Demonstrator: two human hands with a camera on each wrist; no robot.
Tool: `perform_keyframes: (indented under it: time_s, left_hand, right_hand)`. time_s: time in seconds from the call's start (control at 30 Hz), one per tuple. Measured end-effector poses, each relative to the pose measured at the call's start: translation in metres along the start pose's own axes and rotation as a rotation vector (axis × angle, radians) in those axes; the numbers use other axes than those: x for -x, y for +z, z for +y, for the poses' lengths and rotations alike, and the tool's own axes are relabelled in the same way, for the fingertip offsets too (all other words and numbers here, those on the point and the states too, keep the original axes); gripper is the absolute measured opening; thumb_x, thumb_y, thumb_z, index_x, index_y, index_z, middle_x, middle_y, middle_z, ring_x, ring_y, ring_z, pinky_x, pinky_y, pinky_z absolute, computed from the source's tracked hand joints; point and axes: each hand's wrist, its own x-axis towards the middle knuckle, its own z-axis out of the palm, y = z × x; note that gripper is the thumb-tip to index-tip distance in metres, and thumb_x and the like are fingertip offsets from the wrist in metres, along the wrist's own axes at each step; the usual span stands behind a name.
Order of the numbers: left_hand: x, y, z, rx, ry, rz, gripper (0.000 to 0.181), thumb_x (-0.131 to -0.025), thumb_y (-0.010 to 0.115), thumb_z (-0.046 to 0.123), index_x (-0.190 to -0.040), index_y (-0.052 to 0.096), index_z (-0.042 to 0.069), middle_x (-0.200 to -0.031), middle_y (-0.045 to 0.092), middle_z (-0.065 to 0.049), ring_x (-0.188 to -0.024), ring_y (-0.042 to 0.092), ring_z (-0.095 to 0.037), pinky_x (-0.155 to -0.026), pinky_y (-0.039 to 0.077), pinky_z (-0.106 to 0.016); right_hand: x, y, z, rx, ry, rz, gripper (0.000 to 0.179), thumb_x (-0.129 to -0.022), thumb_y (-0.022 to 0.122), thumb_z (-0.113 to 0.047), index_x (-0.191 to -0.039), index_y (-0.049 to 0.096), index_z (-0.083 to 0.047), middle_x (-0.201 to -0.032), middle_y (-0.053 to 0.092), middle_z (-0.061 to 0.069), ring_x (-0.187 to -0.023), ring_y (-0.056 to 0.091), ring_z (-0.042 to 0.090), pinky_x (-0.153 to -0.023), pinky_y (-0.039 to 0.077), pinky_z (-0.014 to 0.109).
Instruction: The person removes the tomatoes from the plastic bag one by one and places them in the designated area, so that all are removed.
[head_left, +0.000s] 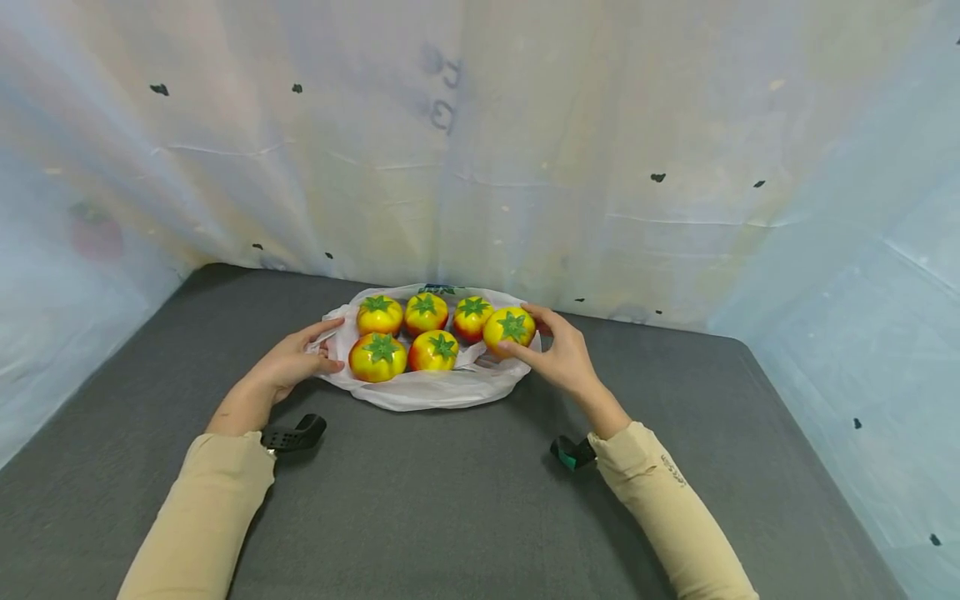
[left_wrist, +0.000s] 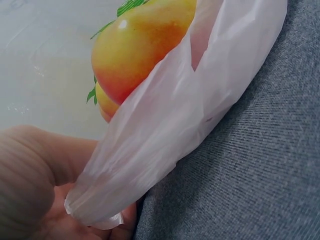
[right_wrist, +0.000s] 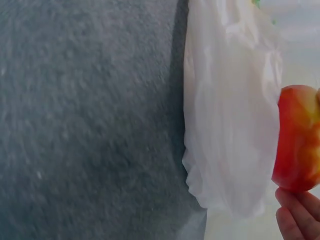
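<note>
A white plastic bag [head_left: 431,398] lies spread open on the dark table, with several glossy yellow-red tomatoes [head_left: 378,358] inside, each topped by a green star-shaped calyx. At the bag's left end my left hand [head_left: 288,362] holds its edge; the left wrist view has the crumpled plastic [left_wrist: 150,135] between thumb and fingers. My right hand [head_left: 558,354] grips another tomato [head_left: 510,327] at the bag's right end, thumb on the near side and fingers at the far side. In the right wrist view, fingertips [right_wrist: 295,210] touch that tomato's red side [right_wrist: 296,145].
The dark grey table [head_left: 450,500] has rounded far corners. Pale plastic sheeting [head_left: 525,167] with small black marks hangs behind it and on both sides. A black band with a device [head_left: 295,433] sits at the left wrist, and a similar device [head_left: 573,452] at the right.
</note>
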Motion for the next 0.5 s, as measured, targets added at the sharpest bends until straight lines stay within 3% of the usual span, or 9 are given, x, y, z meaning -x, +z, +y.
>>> perform_keyframes:
  time_s: [0.5]
  left_hand:
    - [0.001,0.002,0.002,0.01,-0.001,0.006,0.086,-0.086,0.065,0.006,-0.155,0.015,0.018,-0.158,-0.009,-0.026,-0.143,0.0,-0.047,-0.112,0.016,-0.063]
  right_hand:
    - [-0.005,-0.019,0.009,-0.042,0.126,0.125,0.066,-0.081,0.075,-0.038,-0.138,0.05,-0.015,-0.129,0.06,0.011,-0.113,0.057,0.028,-0.098,0.046,0.046]
